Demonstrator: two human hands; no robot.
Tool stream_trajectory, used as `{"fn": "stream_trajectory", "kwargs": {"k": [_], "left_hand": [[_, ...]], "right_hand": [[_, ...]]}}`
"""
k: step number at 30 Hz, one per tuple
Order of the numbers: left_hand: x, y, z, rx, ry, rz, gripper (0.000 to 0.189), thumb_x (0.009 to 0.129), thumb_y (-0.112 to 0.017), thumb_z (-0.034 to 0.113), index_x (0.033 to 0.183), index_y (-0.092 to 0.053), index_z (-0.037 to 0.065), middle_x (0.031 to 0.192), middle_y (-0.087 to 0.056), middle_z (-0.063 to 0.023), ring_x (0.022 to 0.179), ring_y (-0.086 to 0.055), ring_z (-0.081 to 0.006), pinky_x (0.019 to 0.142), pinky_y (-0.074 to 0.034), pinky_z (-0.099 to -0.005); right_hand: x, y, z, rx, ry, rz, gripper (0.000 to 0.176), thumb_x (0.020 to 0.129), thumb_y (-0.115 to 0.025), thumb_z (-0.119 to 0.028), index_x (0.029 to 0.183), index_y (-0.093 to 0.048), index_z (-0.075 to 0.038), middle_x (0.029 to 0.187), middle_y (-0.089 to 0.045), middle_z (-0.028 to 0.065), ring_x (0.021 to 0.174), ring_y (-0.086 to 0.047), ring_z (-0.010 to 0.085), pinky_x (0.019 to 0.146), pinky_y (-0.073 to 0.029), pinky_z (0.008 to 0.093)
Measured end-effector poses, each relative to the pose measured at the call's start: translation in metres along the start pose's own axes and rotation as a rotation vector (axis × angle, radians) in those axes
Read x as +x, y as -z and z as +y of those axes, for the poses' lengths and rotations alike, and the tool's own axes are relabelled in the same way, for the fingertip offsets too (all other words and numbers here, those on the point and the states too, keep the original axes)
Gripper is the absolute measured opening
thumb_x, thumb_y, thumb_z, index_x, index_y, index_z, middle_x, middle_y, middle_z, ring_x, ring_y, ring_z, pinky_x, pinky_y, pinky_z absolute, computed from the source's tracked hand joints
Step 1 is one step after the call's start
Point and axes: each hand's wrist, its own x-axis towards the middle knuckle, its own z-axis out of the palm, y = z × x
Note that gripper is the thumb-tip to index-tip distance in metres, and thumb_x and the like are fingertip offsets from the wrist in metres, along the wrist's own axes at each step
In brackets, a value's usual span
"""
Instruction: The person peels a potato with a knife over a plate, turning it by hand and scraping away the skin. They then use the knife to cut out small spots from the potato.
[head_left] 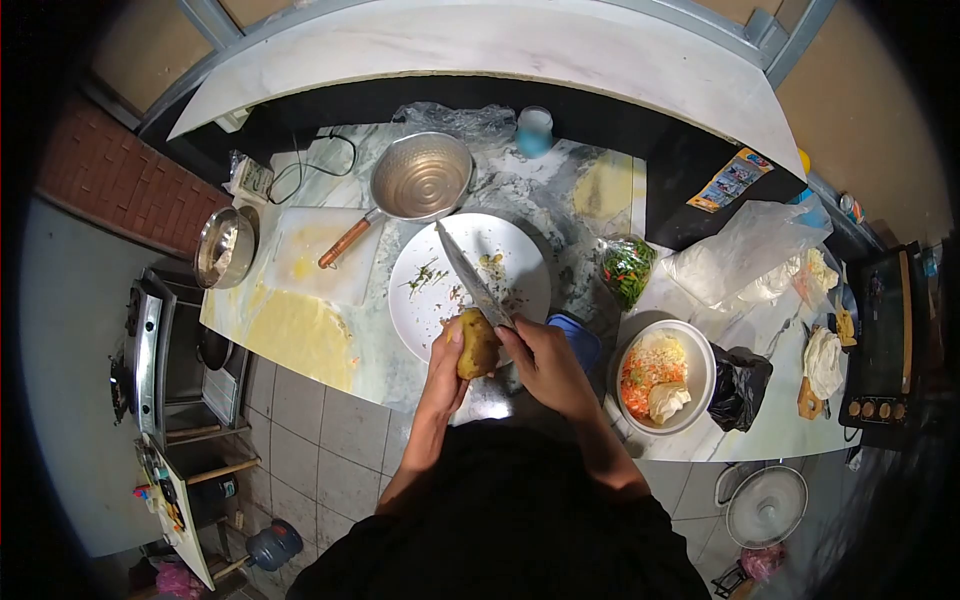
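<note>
Over the near edge of a white plate (pixel 410 308), my left hand (pixel 440 368) holds a brownish-yellow potato (pixel 478 350). My right hand (pixel 545 362) grips a large knife (pixel 468 272) by its handle, just right of the potato. The blade points up and to the left across the plate, its lower part close to the top of the potato; whether they touch is hard to tell. Green sprigs (pixel 425 277) and small brown scraps lie on the plate.
Behind the plate is a metal pan (pixel 422 177) with a wooden handle, beside a white cutting board (pixel 315 277). A pot (pixel 703 375) of chopped vegetables stands right, near a black bag (pixel 740 388) and bagged chillies (pixel 628 272). A metal bowl (pixel 226 248) sits left.
</note>
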Motion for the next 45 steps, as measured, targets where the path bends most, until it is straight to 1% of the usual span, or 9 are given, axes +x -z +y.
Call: {"fn": "stream_trajectory", "kwargs": {"k": [5,11,15,17,23,33,37,39,45], "left_hand": [[-0.002,0.006,-0.006,0.035,-0.015,-0.043,0.059,0.1,-0.036,0.051,0.123,-0.048,-0.002,0.097,-0.061,-0.0125,0.077,-0.062,-0.019,0.06,-0.052,-0.0312],[-0.003,-0.007,0.005,0.04,-0.025,0.071,0.052,0.101,-0.035,0.045,0.114,-0.052,-0.003,0.086,-0.062,-0.0117,0.065,-0.061,-0.0161,0.051,-0.049,-0.0263],[-0.004,0.001,0.007,-0.046,0.021,0.003,0.051,0.102,-0.041,0.042,0.109,-0.057,-0.006,0.084,-0.062,-0.0106,0.067,-0.061,-0.0149,0.056,-0.05,-0.0261],[-0.004,-0.003,0.009,0.004,0.015,0.052,0.047,0.102,-0.042,0.039,0.103,-0.06,-0.005,0.076,-0.061,-0.0089,0.057,-0.057,-0.013,0.047,-0.045,-0.0243],[0.0,-0.01,0.013,0.121,-0.003,0.136,0.043,0.1,-0.041,0.037,0.098,-0.057,-0.002,0.073,-0.058,-0.0075,0.051,-0.054,-0.0133,0.041,-0.04,-0.024],[0.006,-0.008,0.006,0.078,0.006,0.16,0.041,0.099,-0.041,0.034,0.104,-0.057,-0.003,0.077,-0.06,-0.0093,0.051,-0.054,-0.0131,0.04,-0.039,-0.0242],[-0.001,-0.012,0.009,0.062,0.015,0.183,0.041,0.098,-0.039,0.034,0.105,-0.057,-0.003,0.077,-0.06,-0.0097,0.052,-0.053,-0.0132,0.04,-0.038,-0.0243],[0.0,-0.014,0.012,-0.016,-0.03,0.164,0.042,0.1,-0.046,0.033,0.091,-0.063,-0.004,0.071,-0.06,-0.0063,0.053,-0.053,-0.0106,0.045,-0.041,-0.0243],[0.001,-0.008,0.004,0.096,-0.053,0.163,0.04,0.099,-0.046,0.031,0.089,-0.064,-0.003,0.07,-0.058,-0.0037,0.056,-0.052,-0.009,0.049,-0.04,-0.0232]], "right_hand": [[0.003,-0.001,0.003,-0.131,0.034,0.0,0.02,0.093,-0.059,-0.012,0.083,-0.05,0.003,0.073,-0.054,0.022,0.067,-0.054,0.0428,0.056,-0.042,0.0426],[0.012,0.001,0.002,-0.246,0.096,-0.028,0.019,0.091,-0.06,-0.014,0.084,-0.051,0.001,0.075,-0.055,0.0206,0.07,-0.057,0.0413,0.058,-0.043,0.0449],[0.016,0.001,0.004,-0.278,0.141,-0.019,0.018,0.092,-0.06,-0.014,0.084,-0.052,0.001,0.073,-0.057,0.0202,0.068,-0.058,0.0413,0.056,-0.045,0.0447],[0.015,-0.001,0.004,-0.319,0.121,-0.027,0.019,0.092,-0.06,-0.015,0.083,-0.053,0.0,0.07,-0.058,0.02,0.064,-0.059,0.0412,0.053,-0.045,0.0445],[0.008,0.003,0.006,-0.392,0.104,-0.054,0.021,0.093,-0.06,-0.017,0.081,-0.052,-0.001,0.067,-0.059,0.0195,0.061,-0.06,0.0392,0.05,-0.045,0.0437],[-0.006,-0.003,0.0,-0.3,0.097,-0.118,0.02,0.092,-0.06,-0.018,0.082,-0.054,-0.002,0.066,-0.058,0.0184,0.059,-0.059,0.0384,0.05,-0.045,0.0435],[0.0,0.002,0.001,-0.291,0.113,-0.008,0.019,0.092,-0.06,-0.017,0.084,-0.053,-0.002,0.066,-0.058,0.0181,0.06,-0.06,0.0379,0.05,-0.045,0.0435],[0.003,0.003,0.002,-0.344,0.137,0.01,0.018,0.092,-0.061,-0.017,0.085,-0.054,-0.002,0.067,-0.058,0.0179,0.06,-0.06,0.0377,0.05,-0.045,0.0434],[-0.003,0.002,-0.004,-0.415,0.121,-0.019,0.018,0.092,-0.059,-0.017,0.084,-0.053,-0.002,0.068,-0.059,0.0177,0.059,-0.06,0.0377,0.05,-0.045,0.0437]]}}
